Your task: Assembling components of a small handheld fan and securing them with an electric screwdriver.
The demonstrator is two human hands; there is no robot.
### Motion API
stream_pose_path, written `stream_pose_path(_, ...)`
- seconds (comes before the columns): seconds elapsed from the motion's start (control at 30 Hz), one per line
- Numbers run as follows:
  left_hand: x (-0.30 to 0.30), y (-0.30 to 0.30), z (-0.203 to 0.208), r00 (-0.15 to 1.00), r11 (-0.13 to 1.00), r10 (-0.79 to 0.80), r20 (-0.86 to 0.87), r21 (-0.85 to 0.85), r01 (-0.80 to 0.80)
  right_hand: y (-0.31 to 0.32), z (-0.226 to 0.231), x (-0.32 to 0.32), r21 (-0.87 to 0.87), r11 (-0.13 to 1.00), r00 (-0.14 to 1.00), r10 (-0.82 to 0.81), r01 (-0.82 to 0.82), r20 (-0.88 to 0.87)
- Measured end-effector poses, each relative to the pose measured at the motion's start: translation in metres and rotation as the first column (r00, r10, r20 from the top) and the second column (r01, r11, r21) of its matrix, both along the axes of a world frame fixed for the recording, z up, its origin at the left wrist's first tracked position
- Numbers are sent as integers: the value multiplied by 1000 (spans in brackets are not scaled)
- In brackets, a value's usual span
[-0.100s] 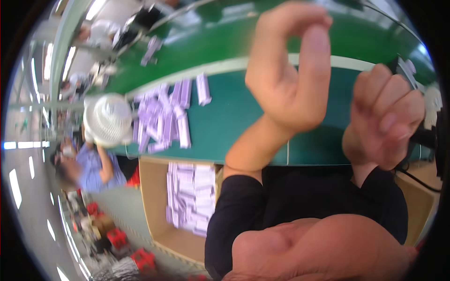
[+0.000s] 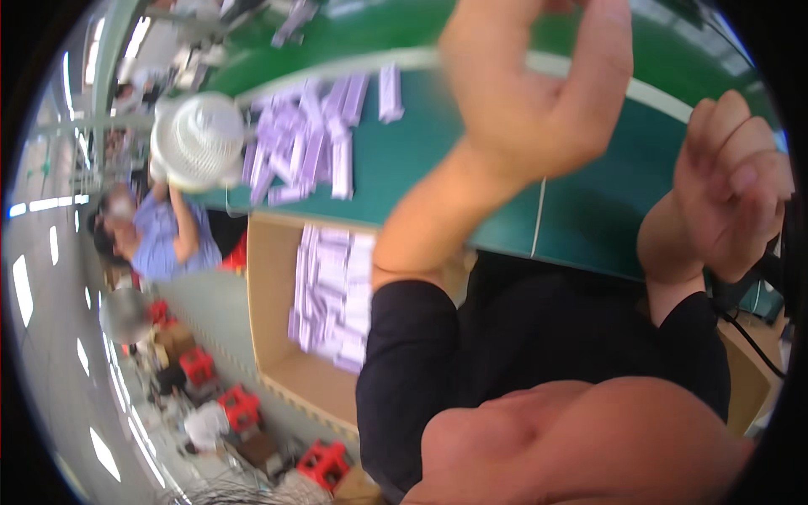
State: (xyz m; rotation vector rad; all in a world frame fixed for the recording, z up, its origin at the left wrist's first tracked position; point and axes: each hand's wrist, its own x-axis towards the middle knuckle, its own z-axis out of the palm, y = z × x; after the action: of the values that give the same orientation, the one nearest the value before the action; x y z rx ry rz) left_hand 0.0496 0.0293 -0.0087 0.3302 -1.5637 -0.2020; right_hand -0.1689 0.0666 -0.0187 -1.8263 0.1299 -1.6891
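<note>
My left hand is raised above the green table, fingers curved round toward the thumb. Its fingertips run into the upper edge of the view, and nothing shows between them. Over the table's right part, my right hand is held up with its fingers curled in; no object is visible in it. Both hands are apart from the tabletop and slightly blurred. To the left of my left hand lies a loose pile of pale purple, long narrow boxes, with a single similar box set apart beside it.
Against the table's near side, an open cardboard carton holds many pale purple boxes. A white fan stands at the table's left end. Beyond it sits a person in a blue shirt. Red stools line the floor; a black cable hangs at right.
Both hands sit higher in the view and slightly farther right, with the left fingertips now cut off at the top. The table and boxes have also shifted upward in the picture.
</note>
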Motion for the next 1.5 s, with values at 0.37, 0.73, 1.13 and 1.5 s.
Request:
stream_pose_path(0.37,292,153,-141,474,247,823,314,553,-796,-15,-82,145,191,950,881,-139,247,-452)
stream_pose_path(0.73,433,230,-326,209,-598,91,974,221,-771,-46,-171,169,324,861,708,-57,392,-704)
stream_pose_path(1.13,465,187,-371,423,-621,-45,905,307,-721,-54,-192,172,334,896,597,102,292,-796)
stream_pose_path(1.5,448,188,-383,182,-745,125,975,213,-632,-59,-206,168,256,927,633,27,273,-773)
